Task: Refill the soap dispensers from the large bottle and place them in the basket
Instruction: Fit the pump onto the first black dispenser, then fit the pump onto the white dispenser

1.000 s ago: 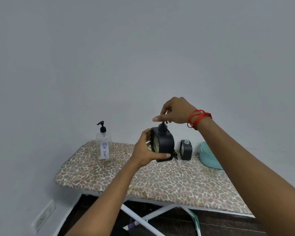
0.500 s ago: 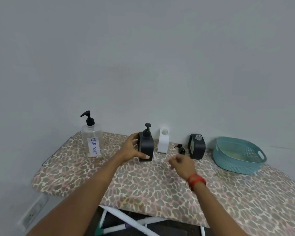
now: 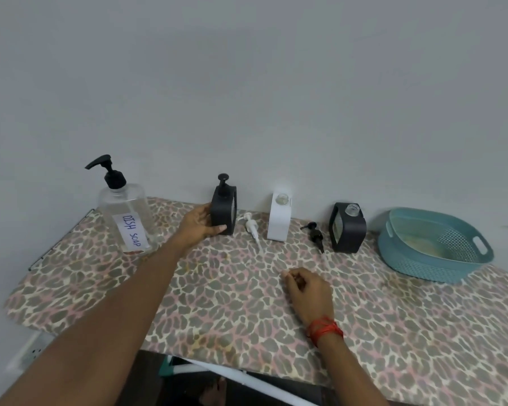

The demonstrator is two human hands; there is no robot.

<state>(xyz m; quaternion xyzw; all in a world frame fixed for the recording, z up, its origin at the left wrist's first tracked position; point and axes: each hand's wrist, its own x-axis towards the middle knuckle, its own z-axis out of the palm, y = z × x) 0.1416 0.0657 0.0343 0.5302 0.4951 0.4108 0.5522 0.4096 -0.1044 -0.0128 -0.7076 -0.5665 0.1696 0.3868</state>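
Note:
My left hand grips a black square dispenser with its pump fitted, standing upright near the wall. To its left stands the large clear bottle labelled DISH SOAP, black pump on top. A white dispenser and a second black dispenser stand uncapped further right. A white pump and a black pump lie loose on the cover. My right hand rests on the cover with fingers curled, holding nothing. The teal basket sits at the far right.
Everything stands on an ironing board with a leopard-print cover, pushed against a plain grey wall. A wall socket shows low at the left. The board's white legs are visible below the front edge.
The black dispenser went from lifted in both hands to standing on the board. My right hand left its pump and dropped onto the cover. The view tilted down.

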